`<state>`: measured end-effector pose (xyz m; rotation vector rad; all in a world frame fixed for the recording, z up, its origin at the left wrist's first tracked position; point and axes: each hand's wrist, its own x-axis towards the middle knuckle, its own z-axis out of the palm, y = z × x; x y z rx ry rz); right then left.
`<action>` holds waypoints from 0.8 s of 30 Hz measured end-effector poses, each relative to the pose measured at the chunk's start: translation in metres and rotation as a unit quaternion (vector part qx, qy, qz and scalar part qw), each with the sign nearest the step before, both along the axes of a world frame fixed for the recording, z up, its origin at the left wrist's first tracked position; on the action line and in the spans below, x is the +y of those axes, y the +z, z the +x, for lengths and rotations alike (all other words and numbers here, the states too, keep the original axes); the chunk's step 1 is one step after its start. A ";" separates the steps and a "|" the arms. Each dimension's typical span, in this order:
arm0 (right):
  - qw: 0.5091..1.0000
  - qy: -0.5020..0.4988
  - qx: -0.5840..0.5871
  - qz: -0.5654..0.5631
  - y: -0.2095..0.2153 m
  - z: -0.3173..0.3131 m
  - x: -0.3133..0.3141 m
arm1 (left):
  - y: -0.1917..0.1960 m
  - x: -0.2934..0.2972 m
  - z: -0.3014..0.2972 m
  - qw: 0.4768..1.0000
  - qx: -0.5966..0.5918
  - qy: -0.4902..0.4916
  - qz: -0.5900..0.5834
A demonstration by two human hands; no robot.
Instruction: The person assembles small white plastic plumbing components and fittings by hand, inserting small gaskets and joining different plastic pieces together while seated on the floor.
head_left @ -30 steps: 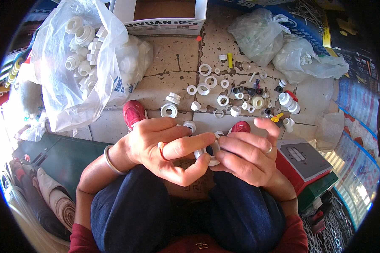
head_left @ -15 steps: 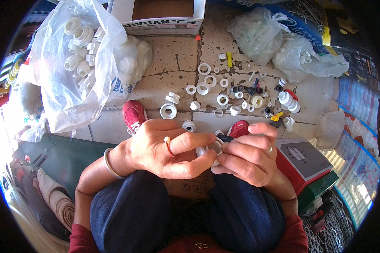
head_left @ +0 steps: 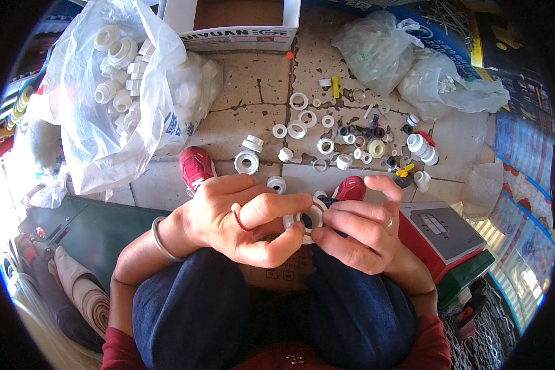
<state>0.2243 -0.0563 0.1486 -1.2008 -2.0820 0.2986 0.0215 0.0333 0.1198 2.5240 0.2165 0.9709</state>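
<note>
head view, frame centre | left hand (head_left: 234,219) pinches white plastic ring fitting (head_left: 304,219) between thumb and forefinger | right hand (head_left: 357,231) closed on its other side, fingertips at the dark bore | judgement: keep ring square, turn evenly | loose white rings (head_left: 302,117) on floor above, bag of fittings (head_left: 120,86) upper left

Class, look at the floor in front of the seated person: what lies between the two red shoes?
In the head view, a white plastic ring lies on the tile between the left red shoe and the right red shoe; the rest of that stretch is bare floor.
</note>
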 end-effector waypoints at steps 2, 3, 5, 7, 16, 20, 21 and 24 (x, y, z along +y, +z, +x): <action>1.000 -0.007 -0.018 -0.001 0.000 0.001 -0.003 | 0.003 0.001 0.001 1.000 0.006 0.002 0.000; 1.000 -0.011 -0.027 -0.002 0.000 0.001 -0.004 | 0.004 0.001 0.001 1.000 0.011 0.002 -0.007; 1.000 -0.014 -0.020 0.009 -0.005 0.001 -0.004 | 0.005 0.002 0.000 0.998 0.033 -0.007 -0.046; 1.000 -0.014 -0.017 0.012 -0.006 0.001 -0.003 | 0.007 0.002 0.000 0.998 0.046 -0.001 -0.043; 1.000 0.002 -0.024 0.020 -0.007 0.003 -0.003 | 0.006 0.005 -0.002 0.998 0.022 -0.012 -0.057; 1.000 0.011 -0.018 0.019 -0.005 0.002 -0.001 | 0.007 0.004 -0.001 0.997 0.009 -0.006 -0.071; 1.000 0.012 -0.018 0.020 -0.005 0.002 -0.001 | 0.009 0.004 0.000 0.997 0.012 -0.007 -0.077; 1.000 0.007 0.003 -0.009 -0.006 0.001 -0.002 | 0.006 0.003 -0.002 0.995 0.017 -0.023 -0.098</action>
